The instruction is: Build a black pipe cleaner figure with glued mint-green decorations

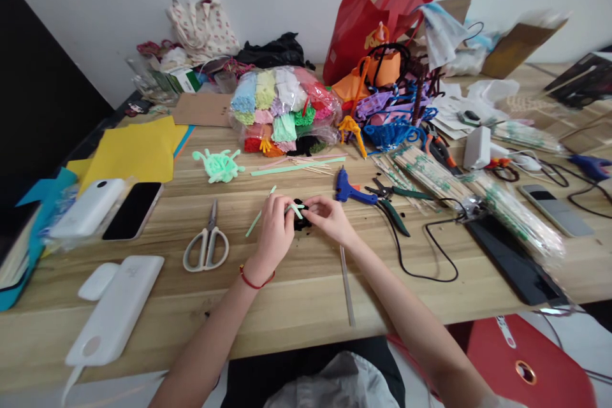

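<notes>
My left hand (276, 236) pinches a short light-green pipe cleaner (296, 210), whose pieces cross between my fingertips. My right hand (332, 220) has its thumb and fingers closed on the other side of it. Just under the fingertips is a small black clump (301, 224), mostly hidden. Another green pipe cleaner (253, 223) slants past my left hand; whether it touches the hand I cannot tell. White-handled scissors (208, 242) lie left of my left hand. A blue glue gun (351, 190) rests beyond my right hand, and a thin metal strip (347, 287) lies below its wrist.
Behind my hands sit a fluffy mint-green piece (218, 166) and a bag of coloured pipe cleaners (284, 111). Green-handled pliers (394, 213) and a black cord (399, 261) lie at right, near packs of wooden sticks (430, 172). Phones and white power banks (117, 312) occupy the left.
</notes>
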Tool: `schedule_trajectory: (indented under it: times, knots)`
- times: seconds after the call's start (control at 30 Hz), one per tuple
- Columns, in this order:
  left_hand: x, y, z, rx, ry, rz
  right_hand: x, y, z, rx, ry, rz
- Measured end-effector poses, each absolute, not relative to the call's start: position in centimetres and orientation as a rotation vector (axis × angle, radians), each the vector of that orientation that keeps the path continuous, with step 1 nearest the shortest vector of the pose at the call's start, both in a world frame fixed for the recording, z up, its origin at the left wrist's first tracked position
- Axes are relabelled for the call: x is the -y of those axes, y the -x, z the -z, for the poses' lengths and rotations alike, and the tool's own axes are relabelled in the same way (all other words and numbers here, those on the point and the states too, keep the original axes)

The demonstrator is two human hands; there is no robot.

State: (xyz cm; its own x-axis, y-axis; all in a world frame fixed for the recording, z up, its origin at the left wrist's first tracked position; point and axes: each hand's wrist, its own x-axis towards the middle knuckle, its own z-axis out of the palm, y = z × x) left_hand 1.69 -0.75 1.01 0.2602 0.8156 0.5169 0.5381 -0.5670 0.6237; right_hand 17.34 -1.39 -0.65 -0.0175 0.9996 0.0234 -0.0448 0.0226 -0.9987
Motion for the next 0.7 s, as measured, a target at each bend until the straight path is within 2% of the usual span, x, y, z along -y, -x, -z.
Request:
schedule_trajectory:
  times: [0.27, 0.37, 0.47, 0.6, 0.7]
  knots:
    - [0.3, -0.7, -1.4, -1.016, -1.811, -1.203, 0.6, -18.5, 0.9, 1.274, 1.043, -1.083]
    - [-0.2, -0.1, -1.5, -1.084, -1.850, -1.192, 0.4, -19.3, 0.9, 1.387, 1.057, -0.981]
    - [-0.7, 0.2, -1.4, -1.108, -2.033, -1.078, 0.4, -20.7, 0.6, 1.581, 1.283, -0.624]
    - [-1.0, 0.2, -1.2, -1.013, -2.177, -0.960, 0.6, -23.0, 0.4, 1.777, 1.873, -0.072]
    - [-0.8, -0.1, -1.2, -0.990, -2.222, -0.955, 0.6, -24.2, 0.8, 1.823, 2.160, 0.053]
